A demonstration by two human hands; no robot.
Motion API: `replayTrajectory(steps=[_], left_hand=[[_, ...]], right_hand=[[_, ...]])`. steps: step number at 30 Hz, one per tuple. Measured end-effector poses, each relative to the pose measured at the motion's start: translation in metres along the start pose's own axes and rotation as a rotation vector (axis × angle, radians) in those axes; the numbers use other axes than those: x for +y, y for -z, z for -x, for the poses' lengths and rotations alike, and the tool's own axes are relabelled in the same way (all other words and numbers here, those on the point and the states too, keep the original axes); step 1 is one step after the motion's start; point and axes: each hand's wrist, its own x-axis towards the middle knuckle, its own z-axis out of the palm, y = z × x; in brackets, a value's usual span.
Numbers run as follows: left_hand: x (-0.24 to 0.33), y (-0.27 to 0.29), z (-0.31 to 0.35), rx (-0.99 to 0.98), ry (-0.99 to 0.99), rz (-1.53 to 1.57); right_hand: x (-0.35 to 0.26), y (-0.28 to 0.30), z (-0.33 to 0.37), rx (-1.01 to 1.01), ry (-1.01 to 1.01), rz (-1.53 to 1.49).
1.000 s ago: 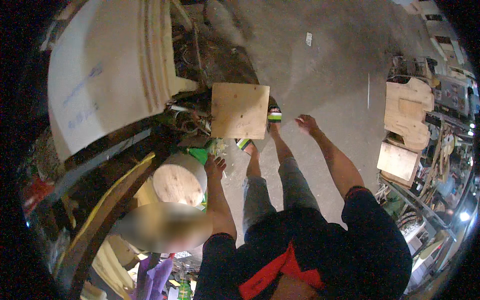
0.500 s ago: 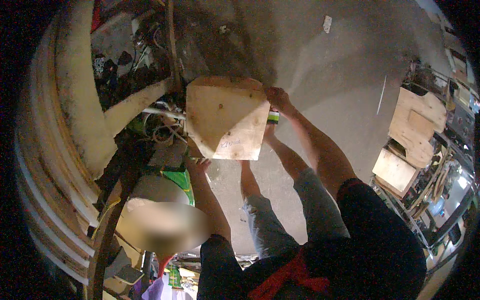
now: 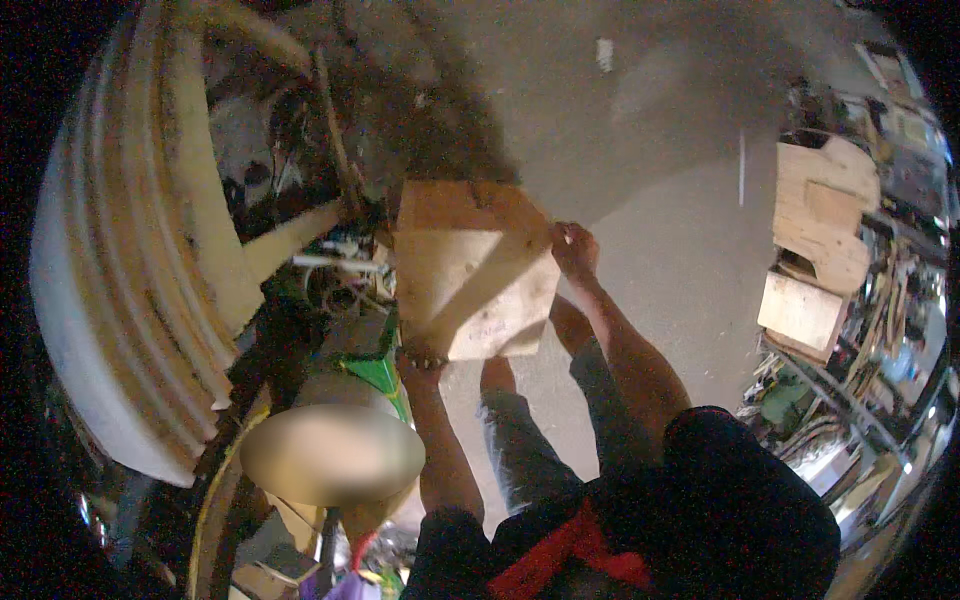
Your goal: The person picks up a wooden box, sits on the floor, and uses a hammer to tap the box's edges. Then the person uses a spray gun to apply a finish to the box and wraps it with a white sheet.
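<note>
Pale plywood panel point(image 3: 470, 270), roughly square, flat, rough grain w/ a darker strip along its top edge, held up tilted at frame centre, above the grey concrete floor point(image 3: 680, 200). Right hand point(image 3: 575, 248) grips its right edge, fingers clamped on the wood. Left hand point(image 3: 422, 357) is under the lower left corner, fingers wrapped on the edge. Stacked curved plywood forms point(image 3: 150, 260) fill the left; more cut wood pieces point(image 3: 820, 220) at right.

Dim, warm, perhaps motion-blurred; fisheye-warped edges.
</note>
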Motion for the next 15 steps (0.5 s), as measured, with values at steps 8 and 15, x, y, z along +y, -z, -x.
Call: replayTrajectory(steps=[8,15], left_hand=[[-0.008,-0.005,0.107,-0.314,0.034,-0.289],[-0.011,-0.024,0.202,-0.655,0.024,-0.626]], right_hand=[[0.005,0.174,0.13,0.217,-0.462,-0.047],[0.054,0.276,0.279,0.478,-0.664,-0.291]])
